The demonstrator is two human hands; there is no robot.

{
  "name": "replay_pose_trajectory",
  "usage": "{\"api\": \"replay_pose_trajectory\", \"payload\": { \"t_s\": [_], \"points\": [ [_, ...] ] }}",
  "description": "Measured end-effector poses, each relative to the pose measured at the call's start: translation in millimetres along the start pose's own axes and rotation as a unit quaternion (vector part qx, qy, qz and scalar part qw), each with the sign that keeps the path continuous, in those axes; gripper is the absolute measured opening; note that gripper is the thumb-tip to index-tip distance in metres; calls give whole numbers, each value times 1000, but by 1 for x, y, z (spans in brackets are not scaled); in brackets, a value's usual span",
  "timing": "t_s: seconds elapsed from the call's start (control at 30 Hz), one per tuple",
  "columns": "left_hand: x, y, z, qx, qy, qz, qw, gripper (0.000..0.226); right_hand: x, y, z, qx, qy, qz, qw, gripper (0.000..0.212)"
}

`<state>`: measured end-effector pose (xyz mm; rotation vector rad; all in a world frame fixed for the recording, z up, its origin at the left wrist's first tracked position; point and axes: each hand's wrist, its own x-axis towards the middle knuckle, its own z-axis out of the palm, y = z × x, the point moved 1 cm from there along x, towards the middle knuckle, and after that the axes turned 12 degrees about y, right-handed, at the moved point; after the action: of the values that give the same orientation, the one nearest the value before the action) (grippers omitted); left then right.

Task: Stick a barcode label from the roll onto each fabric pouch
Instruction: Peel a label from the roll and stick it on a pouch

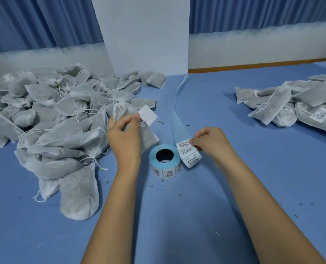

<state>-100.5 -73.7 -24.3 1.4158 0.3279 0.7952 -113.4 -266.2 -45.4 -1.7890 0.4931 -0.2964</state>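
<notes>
In the left hand (123,130), a grey pouch (148,137) and a white label (148,115), the label pinched by one corner, blank side up. In the right hand (208,141), pinched at the fingertips, the strip of barcode labels (189,155) coming off the roll (164,161). Roll lying flat on the blue table (234,197), between both hands. Behind the strip, bare blue backing paper (178,122). At left, a big pile of unlabelled pouches (53,111); at far right, a smaller labelled pile (292,105).

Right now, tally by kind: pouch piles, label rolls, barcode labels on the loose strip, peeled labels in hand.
Pouch piles: 2, unlabelled pile and labelled pile
Label roll: 1
Barcode labels on the loose strip: 3
Peeled label in left hand: 1
Total: 7
</notes>
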Motion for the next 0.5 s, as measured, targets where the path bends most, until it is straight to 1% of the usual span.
{"api": "replay_pose_trajectory", "payload": {
  "t_s": [0.07, 0.1, 0.17, 0.2, 0.23, 0.3, 0.37, 0.43, 0.5],
  "points": [
    [-3, 3, 2, -7, -18, -16, 1000, 24, 1, 1, -2, -38, 7, -29, 999, 21],
    [-7, 5, 3, -3, -34, -9, 999, 24, 1, -1, -4, -62, 31, -62, 996, 22],
    [-16, 7, 7, 7, -66, 39, 997, 22, -4, -11, -6, -79, 92, -160, 980, 22],
    [-19, 8, 8, 17, -82, 77, 994, 20, -6, -16, -6, -55, 95, -196, 974, 24],
    [-23, 9, 9, 26, -97, 126, 987, 18, -10, -21, -5, -12, 72, -208, 975, 27],
    [-28, 9, 11, 37, -134, 226, 964, 13, -21, -29, -2, 79, -9, -177, 981, 33],
    [-34, 8, 12, 54, -173, 294, 938, 6, -28, -34, 1, 131, -58, -137, 980, 38],
    [-35, 6, 14, 70, -193, 335, 920, 2, -30, -35, 2, 144, -64, -118, 981, 37],
    [-35, 5, 14, 79, -197, 347, 914, 4, -30, -33, 1, 142, -67, -105, 982, 34]
  ]
}}
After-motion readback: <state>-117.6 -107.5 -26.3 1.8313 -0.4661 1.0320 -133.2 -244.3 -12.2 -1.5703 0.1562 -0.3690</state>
